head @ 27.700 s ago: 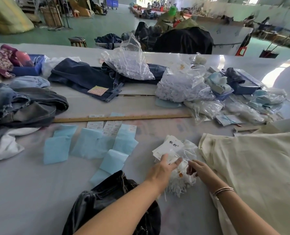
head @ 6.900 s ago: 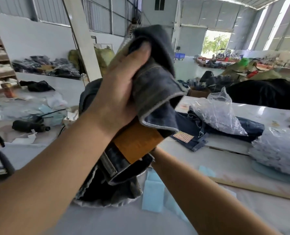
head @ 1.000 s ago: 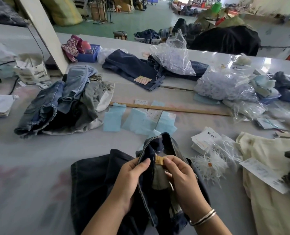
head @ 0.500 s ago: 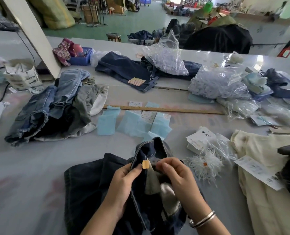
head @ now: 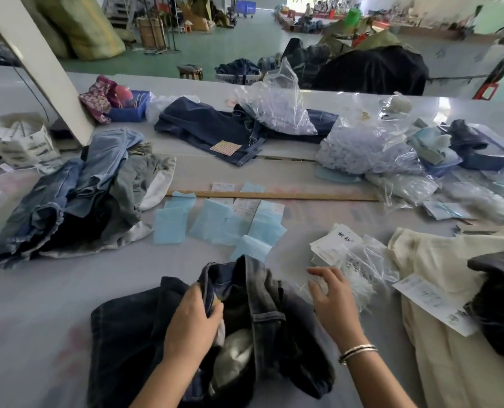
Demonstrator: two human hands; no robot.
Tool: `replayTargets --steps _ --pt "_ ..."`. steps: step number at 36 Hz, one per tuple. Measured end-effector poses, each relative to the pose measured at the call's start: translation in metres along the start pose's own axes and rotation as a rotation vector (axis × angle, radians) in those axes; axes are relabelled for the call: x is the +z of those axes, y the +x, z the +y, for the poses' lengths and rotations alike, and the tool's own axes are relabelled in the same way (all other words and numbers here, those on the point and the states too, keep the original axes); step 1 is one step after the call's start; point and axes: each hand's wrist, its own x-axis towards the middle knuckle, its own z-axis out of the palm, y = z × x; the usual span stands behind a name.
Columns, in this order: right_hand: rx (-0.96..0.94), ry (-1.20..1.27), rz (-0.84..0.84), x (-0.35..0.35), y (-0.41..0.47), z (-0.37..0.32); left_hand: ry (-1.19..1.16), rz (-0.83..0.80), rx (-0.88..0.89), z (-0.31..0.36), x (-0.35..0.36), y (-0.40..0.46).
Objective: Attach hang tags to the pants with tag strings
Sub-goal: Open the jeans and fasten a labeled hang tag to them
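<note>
Grey table (head: 39,304), left hand (head: 190,322) gripping jeans (head: 274,313) (waistband), right hand (head: 333,301) hovering, fingers spread

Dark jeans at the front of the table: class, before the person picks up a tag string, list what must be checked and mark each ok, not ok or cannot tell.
1. Dark jeans lie on the table within reach: ok.
2. Left hand grips the waistband, holding it open: ok.
3. Right hand is free, fingers relaxed, holding nothing: ok.
4. Bundle of white tag strings lies just beyond the right hand: ok.
5. Stack of hang tags lies beside the strings: ok.
6. Loop or label to thread the string through is exposed: cannot tell; the left hand covers that spot.
</note>
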Motion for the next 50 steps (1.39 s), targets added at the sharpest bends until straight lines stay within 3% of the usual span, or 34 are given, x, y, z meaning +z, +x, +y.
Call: replayTargets --steps 3,5,7,9,11,14,16,19,24,34,43,50 --pt "0.047 -0.103 -0.010 -0.008 0.022 0.032 0.478 0.008 0.008 -0.012 0.003 0.011" --pt "0.051 -0.156 -0.031 -0.013 0.038 0.044 0.572 0.013 0.016 -0.005 0.003 0.018" --pt "0.054 -0.234 -0.082 -0.015 0.054 0.052 0.504 0.034 0.159 0.010 0.009 0.024" --pt "0.026 -0.312 -0.131 -0.013 0.071 0.058 0.381 0.098 0.435 0.023 0.025 0.029" --pt "-0.010 -0.389 -0.175 -0.007 0.089 0.063 0.323 0.018 0.581 0.037 0.041 0.031" --pt "-0.052 -0.518 -0.232 0.003 0.112 0.071 0.412 -0.264 0.462 0.040 0.075 0.035" --pt "-0.066 -0.645 -0.277 0.009 0.124 0.079 0.470 -0.330 0.390 0.024 0.099 0.040" --pt "-0.084 -0.863 -0.278 0.014 0.138 0.092 0.430 -0.284 0.348 0.002 0.108 0.041" --pt "-0.158 -0.971 -0.325 0.014 0.149 0.103 0.315 -0.136 0.463 -0.009 0.105 0.036" --pt "-0.213 -1.040 -0.396 0.012 0.154 0.102 0.256 0.007 0.525 -0.017 0.115 0.037" --pt "-0.201 -1.036 -0.310 0.013 0.148 0.095 0.233 0.031 0.531 -0.013 0.112 0.036" --pt "0.023 -0.669 -0.225 0.009 0.146 0.097 0.226 0.072 0.540 -0.016 0.115 0.038"
